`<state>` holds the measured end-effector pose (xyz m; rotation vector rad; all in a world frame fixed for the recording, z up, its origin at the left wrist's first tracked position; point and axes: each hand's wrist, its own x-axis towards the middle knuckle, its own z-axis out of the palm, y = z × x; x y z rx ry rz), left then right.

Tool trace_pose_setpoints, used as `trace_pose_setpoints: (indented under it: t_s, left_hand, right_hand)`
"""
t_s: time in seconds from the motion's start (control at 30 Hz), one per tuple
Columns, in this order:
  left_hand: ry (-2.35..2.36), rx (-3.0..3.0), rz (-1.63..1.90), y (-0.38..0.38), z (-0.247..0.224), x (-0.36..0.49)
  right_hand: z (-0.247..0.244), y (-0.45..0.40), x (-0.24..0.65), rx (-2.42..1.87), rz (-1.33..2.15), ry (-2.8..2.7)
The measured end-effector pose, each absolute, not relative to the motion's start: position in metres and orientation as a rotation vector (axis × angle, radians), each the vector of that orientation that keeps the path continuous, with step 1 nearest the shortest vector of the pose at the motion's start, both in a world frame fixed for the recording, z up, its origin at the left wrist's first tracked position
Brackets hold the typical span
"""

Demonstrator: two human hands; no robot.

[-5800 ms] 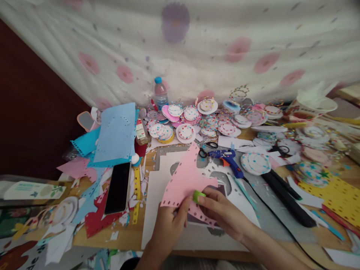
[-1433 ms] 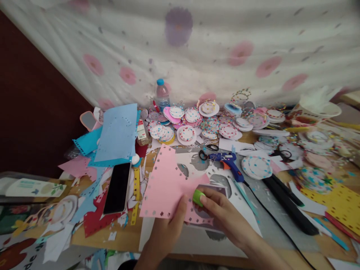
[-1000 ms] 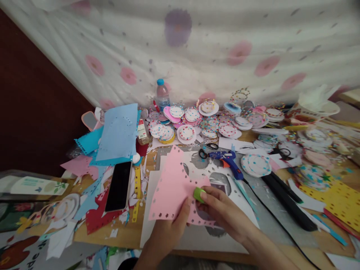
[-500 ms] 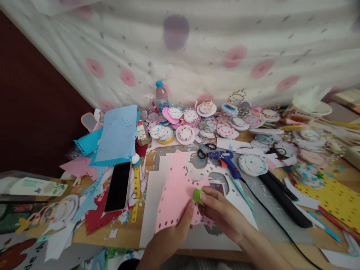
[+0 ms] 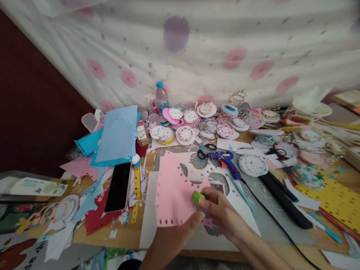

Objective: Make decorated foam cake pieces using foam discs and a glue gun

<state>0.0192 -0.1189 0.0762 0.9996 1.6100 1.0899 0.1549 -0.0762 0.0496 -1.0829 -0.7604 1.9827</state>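
A pink sheet [image 5: 174,187] with small shapes punched along its edges lies over white paper [image 5: 149,228] at the table's front. My left hand [image 5: 180,236] holds its lower edge, the thumb on top and the other fingers hidden underneath. Between the thumb and fingers of my right hand [image 5: 218,210] is a small green punch [image 5: 198,197], which is over the right part of the pink sheet. White paper with cut-out holes [image 5: 239,198] lies behind my right hand.
A blue glue gun [image 5: 232,165] with a black cord lies behind my hands. Left are a phone [image 5: 118,187] and blue sheets [image 5: 118,131]. Layered paper discs [image 5: 185,134] and a bottle [image 5: 161,96] stand at the back. A black stapler-like tool [image 5: 289,202] lies right.
The pink sheet has turned, its top corner shifting left. My left thumb has moved right and slightly down, away from the green punch, which stays in my right hand.
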Motion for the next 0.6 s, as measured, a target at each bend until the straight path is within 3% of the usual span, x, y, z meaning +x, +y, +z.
trace_pose_setpoints:
  t_s: [0.6]
  left_hand:
    - [1.904, 1.021, 1.142, -0.117, 0.049, 0.02]
  right_hand:
    - [0.043, -0.072, 0.151, -1.103, 1.943, -0.936]
